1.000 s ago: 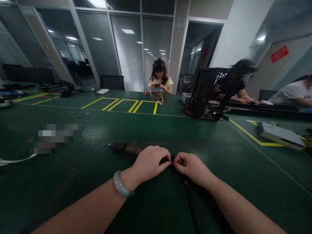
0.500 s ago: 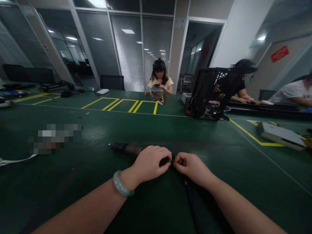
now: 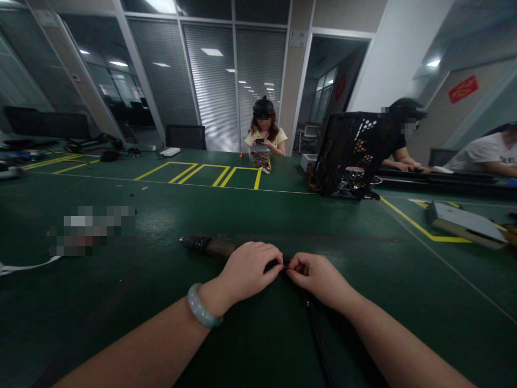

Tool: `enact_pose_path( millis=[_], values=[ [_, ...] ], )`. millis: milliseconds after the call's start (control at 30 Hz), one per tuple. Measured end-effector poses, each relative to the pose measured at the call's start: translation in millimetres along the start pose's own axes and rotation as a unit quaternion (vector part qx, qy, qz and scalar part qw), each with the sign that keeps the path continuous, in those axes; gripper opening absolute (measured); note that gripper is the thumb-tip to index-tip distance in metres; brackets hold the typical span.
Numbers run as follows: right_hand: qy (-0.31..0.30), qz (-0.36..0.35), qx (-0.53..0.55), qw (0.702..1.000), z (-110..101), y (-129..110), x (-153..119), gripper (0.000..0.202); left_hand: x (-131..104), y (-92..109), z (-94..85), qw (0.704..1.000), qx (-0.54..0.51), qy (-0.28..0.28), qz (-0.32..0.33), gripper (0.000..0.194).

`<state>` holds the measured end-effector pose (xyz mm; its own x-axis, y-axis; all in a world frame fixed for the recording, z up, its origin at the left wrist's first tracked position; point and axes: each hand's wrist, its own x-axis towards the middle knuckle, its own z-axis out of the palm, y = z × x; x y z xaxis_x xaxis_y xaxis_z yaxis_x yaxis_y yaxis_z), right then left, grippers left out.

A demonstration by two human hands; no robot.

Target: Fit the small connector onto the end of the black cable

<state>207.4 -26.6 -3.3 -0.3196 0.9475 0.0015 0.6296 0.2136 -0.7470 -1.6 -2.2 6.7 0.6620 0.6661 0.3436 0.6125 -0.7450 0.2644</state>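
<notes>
A dark electric screwdriver [image 3: 208, 246] lies on the green table, its bit end pointing left. My left hand [image 3: 251, 271], with a pale bangle on the wrist, is closed over the tool's rear part, thumb and index finger pinched at its tail end. Almost touching those fingertips, my right hand [image 3: 318, 278] pinches a small dark cable connector, mostly hidden by the fingers. A black cable [image 3: 318, 335] comes out beneath the right hand and runs down toward the near edge of the view. Where the tool and the connector meet, too little shows to tell whether they are joined.
Ahead right stands an open black computer case [image 3: 343, 156]. A grey metal box [image 3: 466, 223] lies at the right, and a blurred-out item [image 3: 92, 231] with a white strap at the left. Yellow tape [image 3: 226, 168] marks the table. Several people work across it.
The fingertips of my left hand have closed a little, and the small shiny part beside them no longer shows. Both arms and the screwdriver stay in nearly the same place.
</notes>
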Motion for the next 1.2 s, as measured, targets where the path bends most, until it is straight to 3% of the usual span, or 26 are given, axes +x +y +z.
enact_pose_path(
  millis=[1200],
  values=[
    [0.001, -0.005, 0.004, 1.0, 0.8, 2.4, 1.1, 0.012, 0.2, 2.2, -1.8, 1.0, 0.0, 0.002, 0.007, 0.01]
  ],
)
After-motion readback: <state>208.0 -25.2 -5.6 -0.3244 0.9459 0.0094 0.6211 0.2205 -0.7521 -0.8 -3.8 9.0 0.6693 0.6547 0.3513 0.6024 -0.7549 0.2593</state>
